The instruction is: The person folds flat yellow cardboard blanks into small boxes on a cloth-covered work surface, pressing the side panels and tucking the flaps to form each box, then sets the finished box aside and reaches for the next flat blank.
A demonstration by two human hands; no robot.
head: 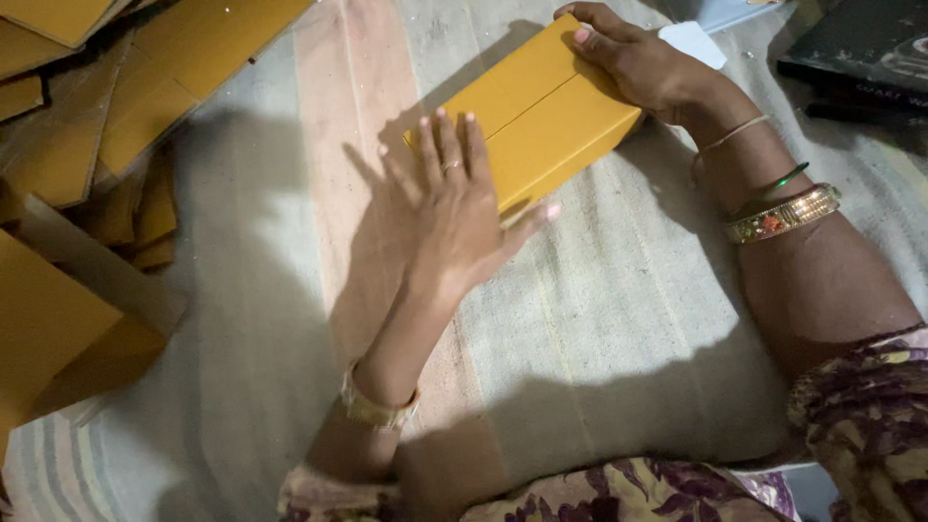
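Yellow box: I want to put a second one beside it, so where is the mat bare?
Bare striped mat lies below the yellow box, between the left hand and right forearm. Another bare strip lies between the left hand and the cardboard pile. The left edge is crowded.

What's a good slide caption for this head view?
Left hand and right hand press on a yellow box on a striped mat.
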